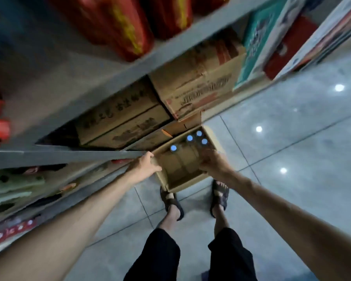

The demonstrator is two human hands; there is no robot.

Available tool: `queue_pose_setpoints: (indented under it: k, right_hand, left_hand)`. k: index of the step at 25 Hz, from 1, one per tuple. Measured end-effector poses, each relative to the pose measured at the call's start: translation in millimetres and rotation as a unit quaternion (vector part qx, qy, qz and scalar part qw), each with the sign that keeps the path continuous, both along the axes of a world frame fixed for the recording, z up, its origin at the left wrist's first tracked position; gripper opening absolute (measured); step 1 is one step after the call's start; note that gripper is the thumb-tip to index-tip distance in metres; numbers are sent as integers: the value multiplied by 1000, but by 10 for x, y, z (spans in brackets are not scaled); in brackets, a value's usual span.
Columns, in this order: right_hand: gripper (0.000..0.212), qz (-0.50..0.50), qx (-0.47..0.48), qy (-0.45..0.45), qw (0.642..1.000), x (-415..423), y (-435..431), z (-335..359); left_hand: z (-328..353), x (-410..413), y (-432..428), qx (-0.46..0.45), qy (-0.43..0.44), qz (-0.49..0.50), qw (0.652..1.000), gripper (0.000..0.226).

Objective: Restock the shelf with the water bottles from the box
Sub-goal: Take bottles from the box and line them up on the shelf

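Box sits on the floor at my feet. My left hand is curled over its shelf-side wall. My right hand is at the opposite rim; can't tell if it grips anything. Four capped bottles crowd the far corner. Risk: weight there tips the box if I lift.

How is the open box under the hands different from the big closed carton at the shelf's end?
The open box sits on the floor with flaps open, showing blue bottle caps; the closed carton is shut and stacked above other cartons. The left hand and right hand grip the open box's sides; nothing touches the closed carton. Both are brown cardboard.
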State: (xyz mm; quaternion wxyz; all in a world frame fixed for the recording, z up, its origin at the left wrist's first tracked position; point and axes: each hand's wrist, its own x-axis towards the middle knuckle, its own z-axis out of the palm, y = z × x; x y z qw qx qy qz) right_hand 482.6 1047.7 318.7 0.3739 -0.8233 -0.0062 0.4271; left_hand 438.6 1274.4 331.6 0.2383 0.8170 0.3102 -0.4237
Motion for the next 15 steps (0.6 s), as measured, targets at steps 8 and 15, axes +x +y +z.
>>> queue_pose_setpoints:
  k: [8,15]
  right_hand:
    - [30,44,-45,-20,998,-227,596,-2871]
    - [66,199,-89,-188,958,-161,1234,-4356]
  left_hand:
    - [-2971,-170,372,60,50,16,997,102]
    - [-4218,-386,761,108,28,94,989,114]
